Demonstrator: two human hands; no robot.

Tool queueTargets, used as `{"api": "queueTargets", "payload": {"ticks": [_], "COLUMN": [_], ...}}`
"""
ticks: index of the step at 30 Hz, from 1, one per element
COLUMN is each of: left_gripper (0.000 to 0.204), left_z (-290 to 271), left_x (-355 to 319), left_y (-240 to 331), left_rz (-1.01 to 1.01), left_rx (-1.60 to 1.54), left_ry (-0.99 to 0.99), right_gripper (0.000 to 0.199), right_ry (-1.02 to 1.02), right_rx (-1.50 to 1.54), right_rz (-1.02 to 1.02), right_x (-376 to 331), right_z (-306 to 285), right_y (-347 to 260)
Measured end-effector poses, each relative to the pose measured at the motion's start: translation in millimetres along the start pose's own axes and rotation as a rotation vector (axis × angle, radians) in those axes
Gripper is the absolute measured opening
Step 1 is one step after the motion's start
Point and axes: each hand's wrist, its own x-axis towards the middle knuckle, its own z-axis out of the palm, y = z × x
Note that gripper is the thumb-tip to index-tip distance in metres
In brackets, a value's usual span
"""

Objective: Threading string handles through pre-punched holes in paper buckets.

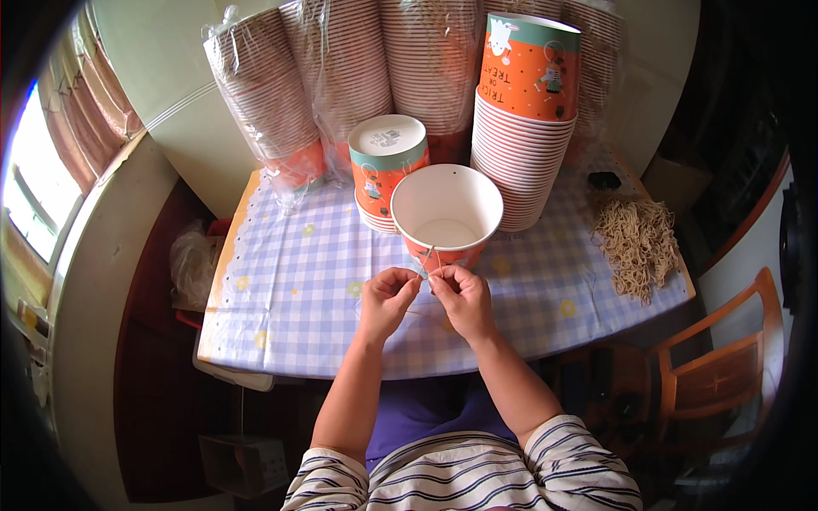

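Checked tablecloth (290,281) on table, wooden chair (724,366) right, window (25,187) left.

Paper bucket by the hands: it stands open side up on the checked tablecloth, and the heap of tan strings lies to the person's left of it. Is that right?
Not quite. In the head view the heap of tan strings lies to the person's right of the paper bucket, near the table's right edge. The rest holds: the bucket stands open side up on the checked tablecloth.

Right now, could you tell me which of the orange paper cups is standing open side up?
The single orange paper cup just beyond both hands, white inside showing. The others sit upside down, stacked or wrapped in plastic.
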Motion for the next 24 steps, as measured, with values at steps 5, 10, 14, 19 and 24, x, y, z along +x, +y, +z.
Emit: {"api": "queueTargets", "payload": {"ticks": [5, 10, 14, 19, 24], "left_gripper": [0.012, 0.014, 0.011, 0.009, 0.009], "left_z": [-3.6, -4.9, -5.9, -5.8, -5.2], "left_x": [1.7, 2.0, 2.6, 3.1, 2.2], "left_y": [-0.1, 2.3, 1.8, 0.8, 1.5], "left_rz": [-0.050, -0.097, -0.108, -0.098, -0.100], "left_rx": [-0.063, -0.112, -0.077, -0.063, -0.036], "left_ry": [-0.001, -0.021, -0.044, -0.070, -0.066], "right_gripper": [0.013, 0.012, 0.013, 0.013, 0.013], "right_ry": [0.018, 0.020, 0.018, 0.014, 0.013], "right_rx": [0.022, 0.054, 0.055, 0.069, 0.074], "right_rz": [-0.005, 0.020, 0.022, 0.017, 0.020], "right_x": [0.0, 0.5, 0.6, 1.0, 1.1], "right_z": [0.1, -0.8, -1.4, -1.5, -1.2], "right_y": [2.0, 2.8, 2.7, 4.3, 4.1]}}
